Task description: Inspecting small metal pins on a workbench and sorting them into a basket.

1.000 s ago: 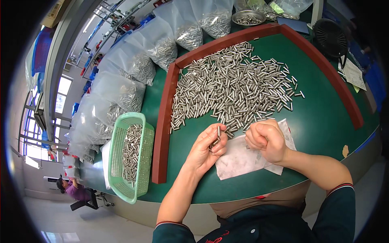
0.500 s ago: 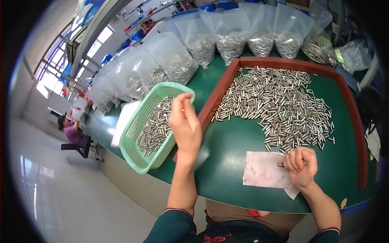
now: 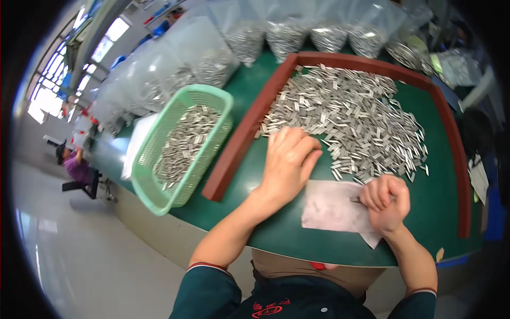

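Observation:
A wide pile of short metal pins (image 3: 366, 127) lies on the green table (image 3: 260, 223). My left hand (image 3: 287, 165) is at the pile's near left edge, fingers bent and thumb apart from them. Its fingertips are partly hidden; I see nothing held in it. My right hand (image 3: 388, 202) is closed in a fist over the right side of a smudged white cloth (image 3: 329, 204). A grey metal pin end pokes out of that fist on its left; what else is inside is hidden. Left of the frame, a green plastic basket (image 3: 139, 178) holds many more pins.
A dark red raised frame (image 3: 234, 159) borders the pile on the left, back and right. Clear plastic bags (image 3: 244, 42) of pins line the back and left. A metal bowl (image 3: 404, 55) stands at the back right. Far left, a person (image 3: 79, 165) sits in purple.
My left hand has moved from above the basket's right rim to the pile's near left edge. My right fist stays by the cloth. The whole view has shifted slightly.

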Demonstrator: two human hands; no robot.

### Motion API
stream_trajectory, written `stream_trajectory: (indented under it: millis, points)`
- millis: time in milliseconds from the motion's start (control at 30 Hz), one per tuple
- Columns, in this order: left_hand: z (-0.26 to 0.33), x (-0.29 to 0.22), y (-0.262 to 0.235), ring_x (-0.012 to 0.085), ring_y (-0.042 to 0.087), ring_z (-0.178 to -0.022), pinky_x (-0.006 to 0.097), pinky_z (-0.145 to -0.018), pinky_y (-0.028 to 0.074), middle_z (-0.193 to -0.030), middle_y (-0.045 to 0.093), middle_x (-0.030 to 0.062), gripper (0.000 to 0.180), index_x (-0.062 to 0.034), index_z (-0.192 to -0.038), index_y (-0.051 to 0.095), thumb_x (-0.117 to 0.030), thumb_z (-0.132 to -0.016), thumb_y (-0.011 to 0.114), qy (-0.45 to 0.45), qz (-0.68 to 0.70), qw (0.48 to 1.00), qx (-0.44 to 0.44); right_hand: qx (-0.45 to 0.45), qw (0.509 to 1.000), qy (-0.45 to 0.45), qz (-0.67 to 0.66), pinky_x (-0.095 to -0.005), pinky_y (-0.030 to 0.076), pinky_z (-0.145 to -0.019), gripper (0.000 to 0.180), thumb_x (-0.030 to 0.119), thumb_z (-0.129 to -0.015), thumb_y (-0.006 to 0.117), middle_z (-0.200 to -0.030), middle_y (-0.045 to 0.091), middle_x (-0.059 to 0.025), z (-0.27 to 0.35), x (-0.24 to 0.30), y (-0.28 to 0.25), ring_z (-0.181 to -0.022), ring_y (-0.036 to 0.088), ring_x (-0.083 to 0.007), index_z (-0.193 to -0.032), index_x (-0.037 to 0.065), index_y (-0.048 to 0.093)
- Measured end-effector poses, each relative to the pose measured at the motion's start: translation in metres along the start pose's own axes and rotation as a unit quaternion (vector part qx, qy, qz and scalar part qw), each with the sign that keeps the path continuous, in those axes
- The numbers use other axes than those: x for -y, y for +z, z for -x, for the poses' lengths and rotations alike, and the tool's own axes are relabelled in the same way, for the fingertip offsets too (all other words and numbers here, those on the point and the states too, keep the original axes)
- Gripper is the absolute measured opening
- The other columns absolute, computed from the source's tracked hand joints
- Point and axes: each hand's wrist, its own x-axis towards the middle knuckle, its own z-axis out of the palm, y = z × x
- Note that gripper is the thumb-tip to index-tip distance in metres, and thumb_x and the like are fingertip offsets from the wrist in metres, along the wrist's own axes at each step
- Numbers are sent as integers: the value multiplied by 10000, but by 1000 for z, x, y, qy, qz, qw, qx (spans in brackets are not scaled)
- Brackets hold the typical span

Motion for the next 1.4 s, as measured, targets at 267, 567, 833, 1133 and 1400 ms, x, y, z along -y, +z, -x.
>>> stream_trajectory:
  millis: [267,567,833,1133,1400]
  points:
    - [8,-9,23,205,470,-621,317,-586,347,-628,504,36,115,-43,-680,570,-21,-632,672,-4,58,994,87,3,1000,13,13,-245,185,-415,344,168,-805,352,-427,274,6,-2,2,-6,-408,204,-82,-479,85,280]
    - [9,-19,38,219,471,-586,328,-570,375,-625,500,37,100,-55,-726,597,-88,-663,667,72,58,986,137,15,999,11,38,-251,194,-404,365,200,-819,349,-410,272,7,-2,3,-9,-380,206,-88,-474,101,284]
    - [14,-18,38,251,504,-635,361,-556,414,-671,455,74,87,-60,-700,522,-61,-662,600,64,-16,988,138,-15,1000,4,4,-243,177,-398,343,153,-816,340,-419,264,5,2,3,-5,-377,196,-84,-484,94,279]
    - [22,-5,35,255,498,-669,378,-586,431,-709,453,86,130,-42,-669,479,-52,-639,605,46,0,996,72,-31,1000,-5,0,-233,173,-367,385,228,-850,335,-394,236,29,1,0,4,-342,180,-75,-486,116,281]
    - [26,0,34,284,497,-698,385,-601,433,-733,461,121,127,-8,-661,458,-32,-656,583,-13,-3,998,63,-9,1000,0,6,-231,178,-369,382,222,-876,313,-404,219,33,-2,-2,4,-350,164,-77,-507,131,277]
